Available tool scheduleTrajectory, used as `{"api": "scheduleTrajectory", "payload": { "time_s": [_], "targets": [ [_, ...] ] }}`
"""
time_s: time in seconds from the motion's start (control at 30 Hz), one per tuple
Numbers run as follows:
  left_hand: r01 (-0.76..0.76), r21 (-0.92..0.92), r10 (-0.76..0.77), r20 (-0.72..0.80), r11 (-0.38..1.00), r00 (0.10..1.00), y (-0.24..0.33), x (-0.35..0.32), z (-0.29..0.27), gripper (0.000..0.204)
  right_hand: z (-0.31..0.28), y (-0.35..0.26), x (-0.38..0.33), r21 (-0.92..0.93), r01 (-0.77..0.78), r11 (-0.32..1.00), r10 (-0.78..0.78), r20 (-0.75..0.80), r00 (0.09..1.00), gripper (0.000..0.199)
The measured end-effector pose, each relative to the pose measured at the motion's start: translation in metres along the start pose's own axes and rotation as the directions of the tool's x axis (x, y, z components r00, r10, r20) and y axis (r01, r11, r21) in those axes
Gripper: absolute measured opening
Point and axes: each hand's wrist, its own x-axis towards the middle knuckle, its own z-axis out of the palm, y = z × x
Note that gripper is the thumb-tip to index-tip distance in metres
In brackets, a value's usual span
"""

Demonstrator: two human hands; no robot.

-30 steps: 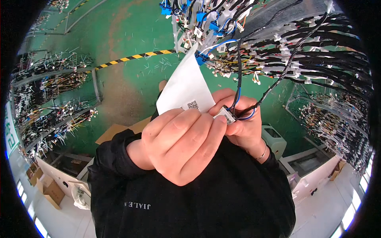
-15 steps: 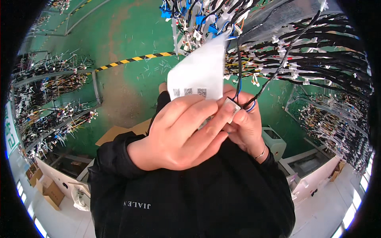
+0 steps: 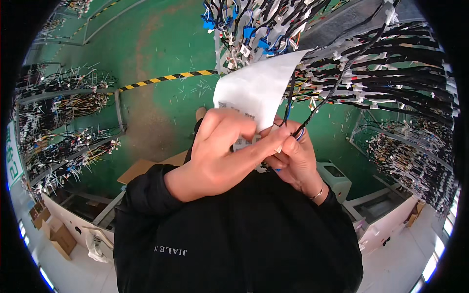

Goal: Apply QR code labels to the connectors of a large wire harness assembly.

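Observation:
In front of my chest, my left hand [image 3: 215, 151] is closed, its outstretched finger pressed against a small white connector [image 3: 279, 148] that mostly hides under the fingertip. My right hand [image 3: 295, 158] pinches the same piece from the other side, where black wires and a blue one enter it. A dark twisted cable [image 3: 326, 100] runs from there up and to the right. Behind the fingers stands a white sheet of labels [image 3: 259, 80] with printed square codes along its lower part. Which fingers bear the sheet is hidden. A bit of blue shows below my right fingers.
Ahead hang bundles of wires with blue connectors [image 3: 249, 32]. Black wire harnesses [image 3: 391, 73] lie in rows at the right. More racks of harnesses [image 3: 68, 97] stand at the left, and another bundle [image 3: 405, 151] at the far right. Yellow-black tape [image 3: 168, 77] crosses the green floor.
The label sheet has swung to the right and opened wider. My left fingers have curled and shifted, and the connector's white face, visible before, is now mostly covered.

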Motion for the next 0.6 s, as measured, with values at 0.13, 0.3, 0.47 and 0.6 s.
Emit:
{"api": "scheduleTrajectory", "payload": {
  "time_s": [0.13,0.3,0.47,0.6],
  "targets": [
    [-0.038,-0.002,0.037,-0.081,0.999,0.996,-0.0012,-0.0049,0.0004,0.039,-0.0001,0.0008,0.0011,0.047,-0.088,0.995,0.086,0.037,0.996,0.05],
    [0.008,0.065,-0.005,-0.053,0.998,0.999,0.0036,-0.001,0.002,0.041,0.0016,-0.0011,0.0017,0.035,-0.043,0.998,0.042,0.028,0.999,0.056],
    [0.061,0.1,-0.055,-0.06,0.993,0.997,0.0068,0.0012,0.0027,0.042,-0.0047,0.0025,0.0038,0.059,-0.04,0.997,0.037,0.041,0.998,0.057],
    [0.035,0.035,-0.031,-0.112,0.999,0.993,0.0038,-0.0053,0.0049,0.042,-0.0045,0.0048,0.0029,0.074,-0.066,0.995,0.062,0.057,0.996,0.055]
  ]
}}
